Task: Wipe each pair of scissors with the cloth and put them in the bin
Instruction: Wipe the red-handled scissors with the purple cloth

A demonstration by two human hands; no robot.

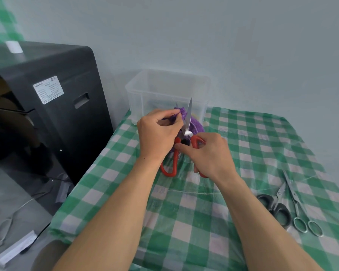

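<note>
Pinching cloth (197,125) onto scissors (188,114) before bin (129,89) is left hand (157,133); right hand (209,153) grips handle (199,142).

The red scissors (187,131) have smooth plastic handles and glossy metal blades, the purple cloth (197,125) is fuzzy and matt, the bin (164,87) at 12 o'clock is cloudy smooth plastic, and the steel scissors (296,203) at 4 o'clock shine as bare metal.
</note>
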